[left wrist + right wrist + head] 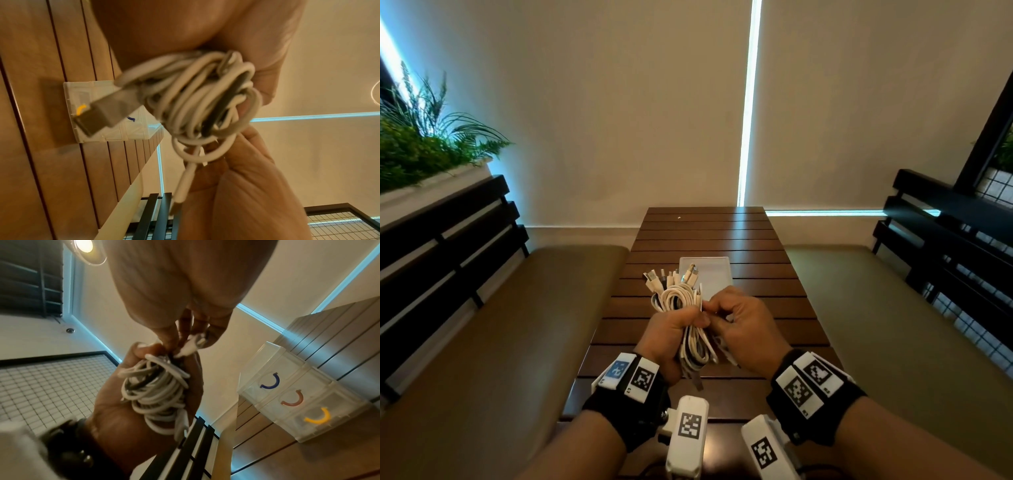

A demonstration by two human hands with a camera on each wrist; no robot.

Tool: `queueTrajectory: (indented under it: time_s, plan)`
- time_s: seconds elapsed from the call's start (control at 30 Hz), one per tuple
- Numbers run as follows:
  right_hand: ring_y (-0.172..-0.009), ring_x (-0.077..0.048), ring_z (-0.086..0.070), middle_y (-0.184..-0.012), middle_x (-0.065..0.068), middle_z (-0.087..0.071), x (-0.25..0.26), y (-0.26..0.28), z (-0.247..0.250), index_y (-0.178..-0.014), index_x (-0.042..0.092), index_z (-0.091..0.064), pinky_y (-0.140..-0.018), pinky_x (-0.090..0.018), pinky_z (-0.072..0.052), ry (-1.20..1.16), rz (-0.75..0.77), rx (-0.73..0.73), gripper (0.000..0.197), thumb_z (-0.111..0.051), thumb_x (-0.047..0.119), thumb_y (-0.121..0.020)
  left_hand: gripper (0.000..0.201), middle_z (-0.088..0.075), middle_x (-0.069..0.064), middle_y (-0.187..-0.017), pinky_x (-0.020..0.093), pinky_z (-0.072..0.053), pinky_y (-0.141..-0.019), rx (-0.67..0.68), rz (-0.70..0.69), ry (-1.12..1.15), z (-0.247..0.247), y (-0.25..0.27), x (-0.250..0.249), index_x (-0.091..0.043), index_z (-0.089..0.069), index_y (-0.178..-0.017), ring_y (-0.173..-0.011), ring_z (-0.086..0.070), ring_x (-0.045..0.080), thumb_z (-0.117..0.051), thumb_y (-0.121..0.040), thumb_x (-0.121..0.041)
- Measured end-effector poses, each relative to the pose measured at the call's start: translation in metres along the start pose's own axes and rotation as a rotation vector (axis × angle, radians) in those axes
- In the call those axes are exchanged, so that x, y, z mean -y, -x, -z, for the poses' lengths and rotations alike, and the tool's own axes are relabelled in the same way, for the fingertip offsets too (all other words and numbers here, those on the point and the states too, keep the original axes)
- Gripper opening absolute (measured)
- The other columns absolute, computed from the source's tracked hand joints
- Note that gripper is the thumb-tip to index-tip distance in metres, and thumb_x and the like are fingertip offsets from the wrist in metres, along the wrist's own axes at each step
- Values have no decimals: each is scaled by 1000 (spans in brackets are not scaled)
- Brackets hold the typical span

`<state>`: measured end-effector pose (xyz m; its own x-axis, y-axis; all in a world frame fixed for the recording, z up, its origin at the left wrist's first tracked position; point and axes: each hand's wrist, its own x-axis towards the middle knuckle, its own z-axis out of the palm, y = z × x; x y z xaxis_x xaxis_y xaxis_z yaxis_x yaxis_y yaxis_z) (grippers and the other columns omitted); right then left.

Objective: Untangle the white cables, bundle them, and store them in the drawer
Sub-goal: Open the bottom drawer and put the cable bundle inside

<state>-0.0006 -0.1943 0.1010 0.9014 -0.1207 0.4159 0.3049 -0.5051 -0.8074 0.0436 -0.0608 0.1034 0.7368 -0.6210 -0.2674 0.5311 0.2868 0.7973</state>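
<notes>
My left hand (673,334) grips a coiled bundle of white cables (678,299) around its middle, above the table. Several plug ends fan out from the top of the bundle, and loops hang below my fist. The same bundle (201,104) fills the left wrist view, one USB plug sticking out to the left. My right hand (739,322) pinches one white cable end (190,347) at the side of the bundle (156,391). A clear plastic drawer unit (717,279) stands on the table just behind my hands; its three drawers (296,400) have blue, red and yellow handles and look closed.
The slatted wooden table (722,236) runs away from me toward a beige wall. Padded benches (500,342) with dark slatted backs flank it on both sides. A planter with green plants (424,144) sits behind the left bench.
</notes>
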Motion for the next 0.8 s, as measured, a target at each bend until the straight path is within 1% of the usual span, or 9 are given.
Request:
queueTrajectory:
  time_s: [0.07, 0.2, 0.27, 0.33, 0.4, 0.47, 0.57, 0.7, 0.8]
  plan:
    - [-82, -14, -58, -91, -5, -58, -2, 3, -1, -91, 4, -71, -75, -24, -52, 21, 2, 29, 8, -64, 7, -88, 31, -59, 26, -80, 39, -55, -56, -22, -6, -9, -2, 2, 1, 5, -61, -96, -62, -62, 35, -55, -65, 1]
    - [-100, -16, -58, -108, -4, -57, -3, 5, 7, -111, 18, -69, -90, -16, -47, 20, -72, 243, 28, -60, 3, -89, 52, -60, 28, -81, 42, -54, -61, -188, -55, -68, 2, -3, 2, 17, -59, -103, -64, -63, 36, -65, -53, 5]
    - [-101, -23, -62, -110, -4, -64, -4, 6, 7, -118, 27, -64, -93, -26, -51, -115, -165, 354, 37, -57, 3, -91, 50, -62, 32, -88, 47, -55, -69, -286, -93, -81, 6, -6, 1, 20, -61, -103, -71, -65, 39, -65, -55, 6]
    - [-99, -21, -67, -108, -4, -69, -8, 7, 4, -119, 22, -65, -92, -38, -55, -229, -263, 297, 31, -63, 10, -90, 40, -64, 32, -87, 54, -54, -74, -369, -118, -99, 8, -7, 1, 17, -65, -96, -73, -65, 41, -65, -59, 5]
    - [-94, -17, -69, -101, -5, -71, -11, 9, 2, -107, 16, -67, -86, -40, -57, -145, -313, 257, 23, -71, 18, -84, 24, -65, 26, -75, 52, -55, -67, -446, -134, -124, 10, -10, 2, 12, -66, -82, -66, -65, 36, -66, -61, 2]
    - [-81, -19, -70, -89, -12, -72, -10, 11, -3, -88, 8, -68, -78, -39, -59, -87, -318, 242, 11, -74, 14, -82, 5, -59, 19, -64, 37, -52, -53, -476, -155, -101, 12, -12, 5, 3, -62, -69, -52, -60, 28, -64, -64, 2]
    - [-68, -31, -67, -80, -27, -67, -8, 10, -12, -82, -9, -62, -66, -42, -60, -196, -430, 180, 17, -71, 5, -82, 11, -55, 15, -60, 29, -48, -46, -417, -122, 34, 16, -16, 13, -2, -55, -64, -43, -55, 25, -57, -75, 2]
    - [-59, -24, -63, -70, -16, -62, -13, 9, -16, -70, 4, -56, -54, -34, -58, -404, -671, 237, 18, -66, -1, -85, 13, -58, 17, -63, 30, -52, -48, -294, -48, 171, 23, -14, 24, 4, -56, -68, -48, -59, 26, -48, -78, -2]
    - [-55, -20, -61, -64, -12, -61, -22, 11, -19, -68, 6, -57, -54, -32, -58, -371, -729, 334, 20, -67, 1, -85, 16, -54, 16, -59, 29, -50, -49, -351, -31, 127, 34, -20, 36, 0, -57, -59, -47, -55, 25, -50, -74, 1]
